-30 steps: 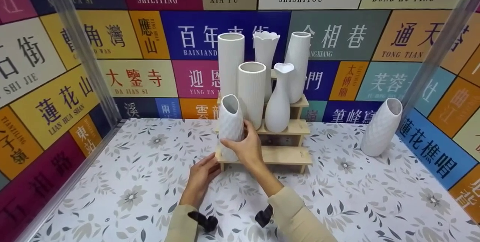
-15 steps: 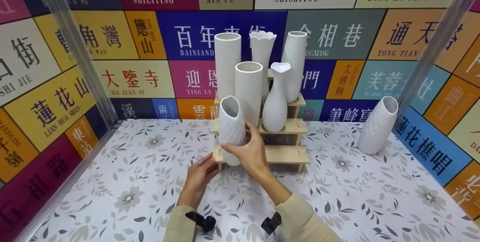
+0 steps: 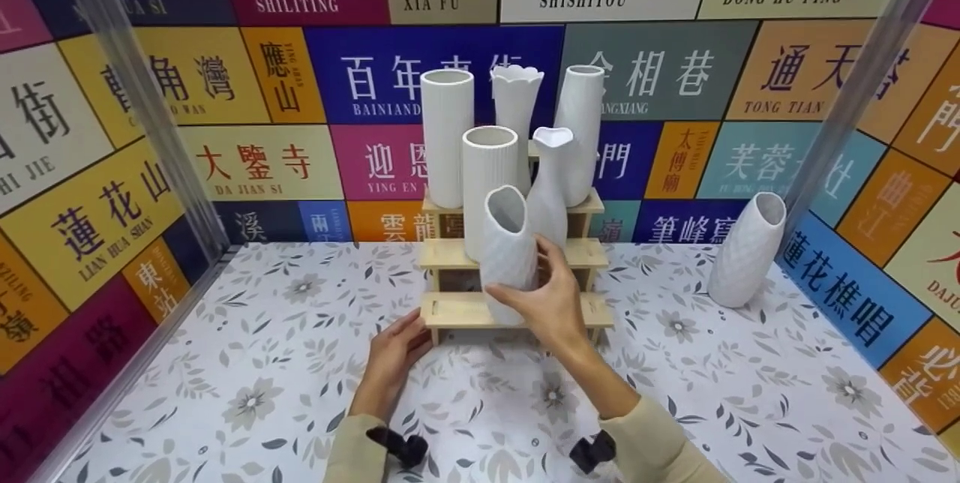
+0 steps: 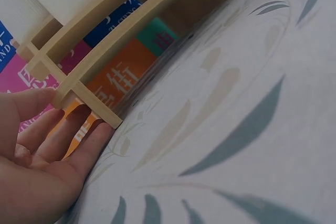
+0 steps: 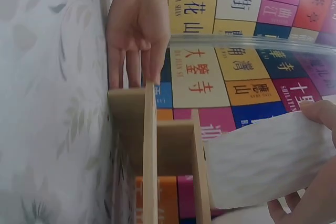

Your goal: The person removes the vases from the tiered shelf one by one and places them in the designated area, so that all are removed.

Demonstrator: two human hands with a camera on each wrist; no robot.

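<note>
My right hand grips a white vase with a slanted mouth and a diamond-textured body, thumb on its near side. The vase hangs in front of the wooden tiered stand, overlapping the lowest step in the head view. In the right wrist view, the vase lies between thumb and fingers. My left hand rests at the stand's left end. Its fairly straight fingers touch the leg and plank end in the left wrist view. A ribbed cylinder vase and a narrow-necked vase stand on the middle step.
On the top step are a tall cylinder vase, a scalloped-rim vase and a tapered vase. Another diamond-textured vase stands on the flowered tablecloth to the right. Colourful sign panels and clear posts surround the table.
My right hand has carried the vase from the stand's left end rightward, toward the middle of the lowest step. My left hand stays at the stand's left end.
</note>
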